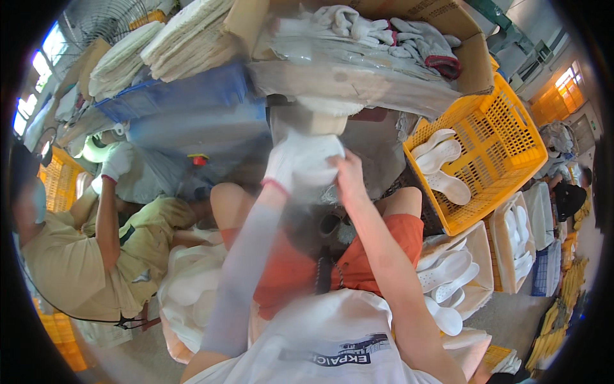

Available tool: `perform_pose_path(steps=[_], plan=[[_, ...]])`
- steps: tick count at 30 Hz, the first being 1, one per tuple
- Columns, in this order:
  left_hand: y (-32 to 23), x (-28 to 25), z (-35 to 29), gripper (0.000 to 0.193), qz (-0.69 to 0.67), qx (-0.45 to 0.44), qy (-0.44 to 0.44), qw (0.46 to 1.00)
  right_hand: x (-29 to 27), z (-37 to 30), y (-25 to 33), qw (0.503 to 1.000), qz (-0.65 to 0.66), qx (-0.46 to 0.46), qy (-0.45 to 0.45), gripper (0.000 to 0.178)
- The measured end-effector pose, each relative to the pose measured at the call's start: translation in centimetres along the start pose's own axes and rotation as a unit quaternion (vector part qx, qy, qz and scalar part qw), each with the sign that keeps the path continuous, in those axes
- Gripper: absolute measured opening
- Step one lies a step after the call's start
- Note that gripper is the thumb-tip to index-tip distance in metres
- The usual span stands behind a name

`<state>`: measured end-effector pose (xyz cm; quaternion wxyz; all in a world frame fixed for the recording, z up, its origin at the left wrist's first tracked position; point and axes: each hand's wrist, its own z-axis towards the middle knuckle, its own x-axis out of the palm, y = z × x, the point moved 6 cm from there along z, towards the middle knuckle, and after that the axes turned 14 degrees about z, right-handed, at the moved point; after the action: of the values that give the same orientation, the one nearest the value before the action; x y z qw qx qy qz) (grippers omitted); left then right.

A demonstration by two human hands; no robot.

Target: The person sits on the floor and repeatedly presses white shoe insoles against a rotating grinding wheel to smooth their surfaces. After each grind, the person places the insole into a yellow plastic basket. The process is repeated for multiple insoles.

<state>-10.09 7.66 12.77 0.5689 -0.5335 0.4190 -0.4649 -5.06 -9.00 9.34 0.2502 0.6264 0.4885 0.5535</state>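
Observation:
In front of my knees I hold a white sole-shaped piece [318,161], smeared by motion, so its exact kind is hard to make out. My left hand [281,163], in a white glove with a pink cuff, is closed on its left side. The bare fingers of my right hand [348,176] pinch its right edge. Just beyond the piece is a pale, roller-like machine part [310,120]; whether they touch I cannot tell.
At the right, a yellow crate [476,163] holds several white soles [441,153]; more lie in a lined container [476,294] below it. An open carton [473,57] of gloves stands ahead, beside a blue bin [182,93]. Close at the left sits a co-worker [83,256].

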Motion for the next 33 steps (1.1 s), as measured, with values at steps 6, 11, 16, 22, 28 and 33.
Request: perform_pose_path(steps=[6, 11, 16, 22, 28, 33], plan=[[7.3, 7.8, -7.5, 0.043, -0.34, -0.352, 0.075, 0.869, -6.4, -12.1, 3.5, 0.922, -0.343, -0.134, 0.117, 0.044], [13.2, 18.5, -1.3, 0.049, -0.179, -0.191, 0.036, 0.964, -10.4, -14.5, 10.3, 0.887, -0.405, -0.22, -0.006, 0.079], [17.7, 20.4, 9.0, 0.04, -0.227, 0.067, 0.084, 0.968, -8.7, -8.0, 11.3, 0.909, -0.312, -0.258, -0.103, 0.081], [20.2, 18.0, 12.1, 0.047, -0.132, -0.002, 0.12, 0.984, -8.3, -3.9, 10.2, 0.915, -0.324, -0.191, -0.145, 0.079], [19.2, 13.9, 12.8, 0.056, 0.083, 0.002, 0.131, 0.988, -6.2, -1.8, 9.6, 0.905, -0.353, -0.2, -0.132, 0.075], [17.1, 7.1, 11.5, 0.043, 0.485, -0.12, 0.041, 0.865, -5.9, 0.4, 9.5, 0.938, -0.294, -0.149, -0.104, 0.064]])
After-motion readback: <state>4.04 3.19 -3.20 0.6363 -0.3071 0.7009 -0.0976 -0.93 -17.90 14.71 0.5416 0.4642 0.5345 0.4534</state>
